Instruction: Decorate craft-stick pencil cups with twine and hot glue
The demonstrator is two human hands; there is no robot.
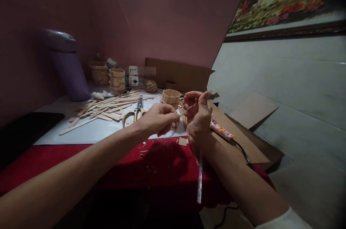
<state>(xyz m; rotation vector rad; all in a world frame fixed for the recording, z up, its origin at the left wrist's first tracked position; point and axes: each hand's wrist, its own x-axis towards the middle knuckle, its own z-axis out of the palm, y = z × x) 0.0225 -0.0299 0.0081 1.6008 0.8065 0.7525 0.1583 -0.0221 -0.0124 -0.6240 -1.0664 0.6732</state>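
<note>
Bare arms (89, 171) are closest on my far-off screen, the left hand (162, 118) and right hand (199, 115) curl, pinching something or not I can't tell, and the wooden cup (171, 98) just behind looks light, stiff, best held gently by its sides.
</note>
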